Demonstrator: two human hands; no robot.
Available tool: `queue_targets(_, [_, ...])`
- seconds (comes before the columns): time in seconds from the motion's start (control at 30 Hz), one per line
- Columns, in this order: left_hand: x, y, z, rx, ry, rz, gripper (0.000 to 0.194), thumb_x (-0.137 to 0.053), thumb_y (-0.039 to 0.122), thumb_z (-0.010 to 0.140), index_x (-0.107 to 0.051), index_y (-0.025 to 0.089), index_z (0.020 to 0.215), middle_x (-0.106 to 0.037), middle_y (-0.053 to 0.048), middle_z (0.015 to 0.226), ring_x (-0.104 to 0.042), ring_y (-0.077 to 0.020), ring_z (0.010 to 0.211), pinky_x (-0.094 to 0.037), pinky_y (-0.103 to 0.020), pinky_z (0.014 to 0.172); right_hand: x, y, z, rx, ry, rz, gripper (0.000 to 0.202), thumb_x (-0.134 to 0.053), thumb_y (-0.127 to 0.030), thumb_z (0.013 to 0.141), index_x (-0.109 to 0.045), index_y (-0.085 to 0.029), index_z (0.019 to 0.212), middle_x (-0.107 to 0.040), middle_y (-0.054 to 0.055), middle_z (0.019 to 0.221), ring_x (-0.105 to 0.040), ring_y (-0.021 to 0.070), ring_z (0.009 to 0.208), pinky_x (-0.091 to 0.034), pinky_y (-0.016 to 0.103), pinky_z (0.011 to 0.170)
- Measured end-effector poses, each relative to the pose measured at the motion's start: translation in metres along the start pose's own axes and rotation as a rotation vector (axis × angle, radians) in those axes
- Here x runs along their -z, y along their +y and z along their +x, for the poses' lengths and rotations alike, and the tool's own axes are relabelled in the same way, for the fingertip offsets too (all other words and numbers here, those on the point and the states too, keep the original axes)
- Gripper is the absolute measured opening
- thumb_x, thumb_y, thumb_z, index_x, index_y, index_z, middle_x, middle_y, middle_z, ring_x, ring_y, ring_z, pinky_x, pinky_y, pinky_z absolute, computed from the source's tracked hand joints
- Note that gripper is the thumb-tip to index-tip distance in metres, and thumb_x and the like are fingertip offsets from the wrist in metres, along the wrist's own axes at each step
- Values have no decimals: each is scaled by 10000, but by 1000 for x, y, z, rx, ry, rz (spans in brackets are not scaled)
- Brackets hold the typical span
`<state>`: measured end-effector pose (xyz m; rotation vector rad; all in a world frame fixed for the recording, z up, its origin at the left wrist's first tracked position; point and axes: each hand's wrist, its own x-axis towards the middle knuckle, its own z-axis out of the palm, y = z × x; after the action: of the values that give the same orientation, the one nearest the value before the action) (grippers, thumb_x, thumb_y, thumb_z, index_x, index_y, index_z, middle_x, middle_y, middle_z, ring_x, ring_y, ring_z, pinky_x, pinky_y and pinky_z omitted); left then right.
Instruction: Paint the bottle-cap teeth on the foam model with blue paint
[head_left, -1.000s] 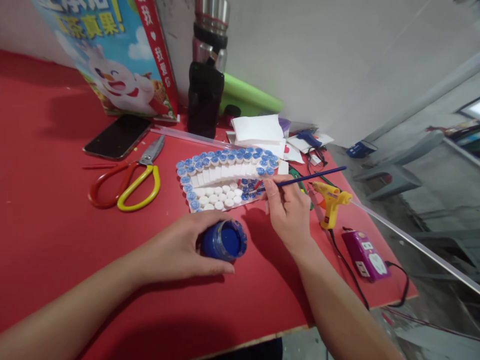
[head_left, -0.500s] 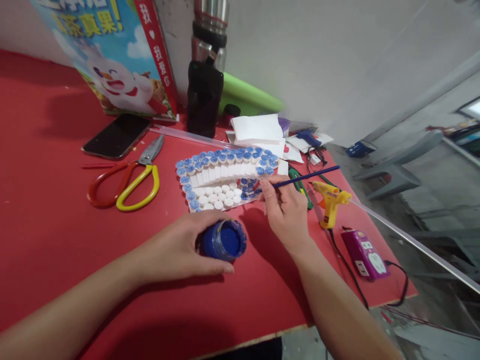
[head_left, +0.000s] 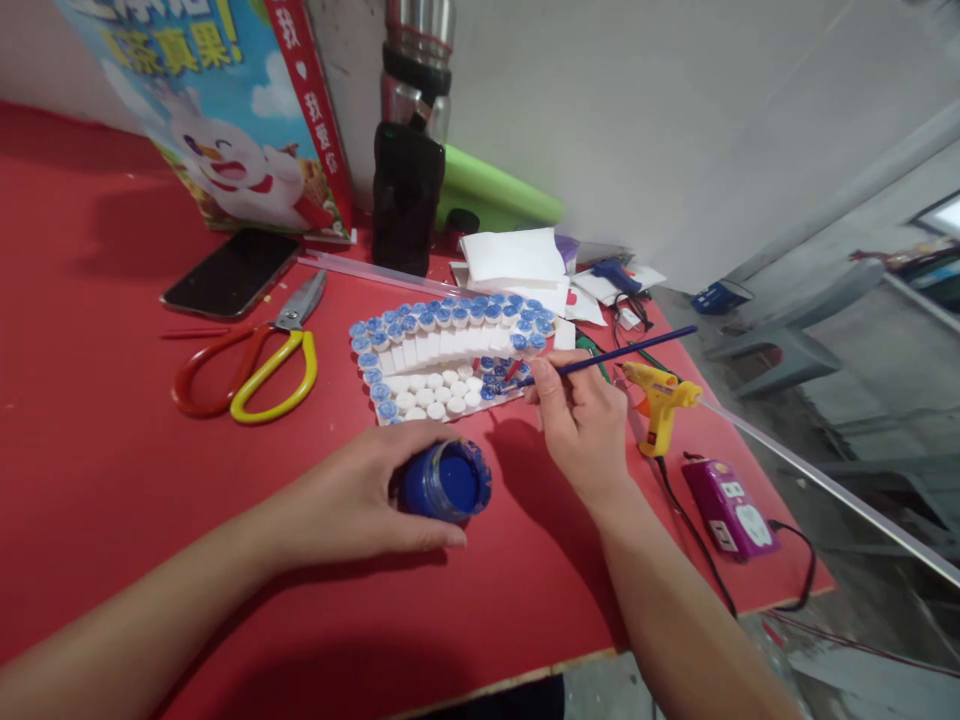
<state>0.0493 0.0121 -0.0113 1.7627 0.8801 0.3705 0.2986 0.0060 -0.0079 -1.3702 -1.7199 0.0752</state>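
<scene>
My left hand (head_left: 360,490) is wrapped round an open jar of blue paint (head_left: 448,482), tilted toward me over the red table. Between the thumb and fingers of my right hand (head_left: 581,430) is a thin dark-blue paintbrush (head_left: 611,356). Its tip is at the right part of a craft piece (head_left: 442,340) made of small round white discs and strips on a white base. Blue discs line the left and upper edges, and several more are blue near the brush tip. White discs (head_left: 435,393) fill the lower middle. My fingers partly hide the piece's right end.
Scissors with red and yellow handles (head_left: 274,370) and a phone (head_left: 232,272) lie at left. Behind stand a printed bag (head_left: 232,130) and a dark bottle (head_left: 409,190). White papers (head_left: 517,260), a yellow glue gun (head_left: 660,400) and a purple power strip (head_left: 731,508) with cords are on the right.
My right hand has shifted slightly to the right with the paintbrush, its tip moving a little right across the blue discs. My left hand and the paint jar stay nearly still.
</scene>
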Motion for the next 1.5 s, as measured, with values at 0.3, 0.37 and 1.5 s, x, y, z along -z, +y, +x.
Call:
queue_targets(0.3, [0, 2, -2, 6, -9, -7, 583, -916, 454, 755, -703, 270, 1265, -802, -44, 1187, -763, -294, 1059, -617, -374, 912, 0, 1, 0, 24, 8, -9, 156, -562, -318, 1086, -643, -221, 995, -693, -22, 713, -638, 118, 563, -475, 257, 562])
queue_targets(0.37, [0, 2, -1, 0, -7, -10, 571, -912, 452, 761, -703, 267, 1259, -803, -46, 1181, -764, -294, 1053, -620, -372, 898, 0, 1, 1, 33, 4, -10, 161, -568, -323, 1084, -642, -221, 983, -688, -26, 707, -632, 114, 554, -474, 255, 562])
queue_targets(1.5, [-2, -3, 0, -23, 24, 3, 595, -923, 432, 744, -706, 273, 1274, -799, -34, 1181, -766, -279, 1030, -620, -379, 927, -2, -1, 0, 57, -36, 36, 130, -551, -283, 1097, -601, -229, 990, -669, -42, 719, -661, 111, 603, -463, 244, 575])
